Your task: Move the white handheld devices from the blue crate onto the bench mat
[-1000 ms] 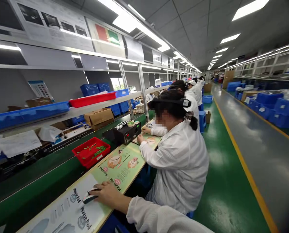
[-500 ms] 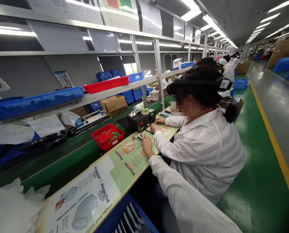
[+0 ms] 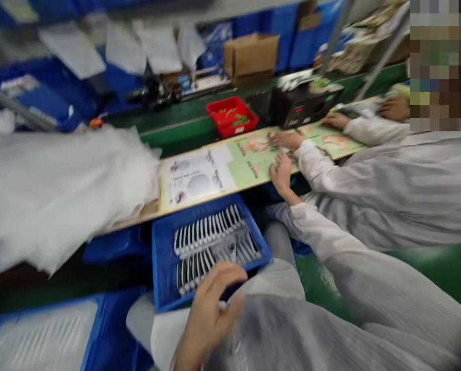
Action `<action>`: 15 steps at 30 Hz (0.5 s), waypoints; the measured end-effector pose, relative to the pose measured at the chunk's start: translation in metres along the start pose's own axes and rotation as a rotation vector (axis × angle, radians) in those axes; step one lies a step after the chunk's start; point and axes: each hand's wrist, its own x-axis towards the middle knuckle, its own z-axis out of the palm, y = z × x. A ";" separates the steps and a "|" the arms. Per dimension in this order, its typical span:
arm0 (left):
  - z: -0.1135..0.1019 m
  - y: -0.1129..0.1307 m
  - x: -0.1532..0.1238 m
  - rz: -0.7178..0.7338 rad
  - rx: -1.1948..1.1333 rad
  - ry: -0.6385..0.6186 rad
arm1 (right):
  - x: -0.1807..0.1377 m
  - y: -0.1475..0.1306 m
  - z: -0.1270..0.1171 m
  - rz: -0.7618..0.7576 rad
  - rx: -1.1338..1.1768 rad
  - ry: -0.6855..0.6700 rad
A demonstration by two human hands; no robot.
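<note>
Factory line, whole frame motion-blurred. Green bench [image 3: 184, 126] runs from 9 to 2 o'clock. We list big to small.

Heap of white plastic sheeting [image 3: 60, 190] fills the 9 o'clock side and lies over the bench edge. A co-worker in a white coat [image 3: 389, 175] sits at 3 o'clock, both of their hands on the bench top.

Our own white sleeves take up 4 to 6 o'clock. A second blue crate [image 3: 99, 330] is at 7 o'clock.

Blue bin [image 3: 161, 242] sits at centre, below the bench edge, just past our knees. Rows of white-grey parts [image 3: 207, 232] stand in it on edge; we cannot tell what they are.

Printed mat [image 3: 223, 170] lies on the bench just above the bin. Cardboard box [image 3: 249, 54] is at 12 o'clock, a black unit [image 3: 296, 105] at 1 o'clock, and a red tray [image 3: 236, 131] just left of the unit.

Our right hand [image 3: 282, 172] rests on the near edge of the mat at 2 o'clock, fingers stretched out, nothing seen in it.

Our left hand [image 3: 207, 314] is at 6 o'clock over the bin's near rim, fingers loosely curled. Too blurred to tell whether it holds anything.
</note>
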 end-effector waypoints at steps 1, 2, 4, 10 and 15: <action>0.006 -0.012 -0.022 -0.103 -0.002 -0.018 | -0.031 -0.007 0.008 -0.049 0.094 -0.003; 0.014 -0.030 -0.040 -0.208 -0.001 -0.034 | -0.066 -0.016 0.016 -0.107 0.180 -0.068; 0.034 -0.079 -0.071 -0.392 0.028 -0.038 | -0.140 -0.036 0.029 -0.235 0.304 -0.377; 0.080 -0.197 -0.141 -0.649 0.362 -0.023 | -0.307 -0.073 0.080 -0.631 -0.012 -1.375; 0.084 -0.218 -0.143 -0.717 0.456 -0.115 | -0.333 -0.079 0.114 -0.594 -0.175 -1.423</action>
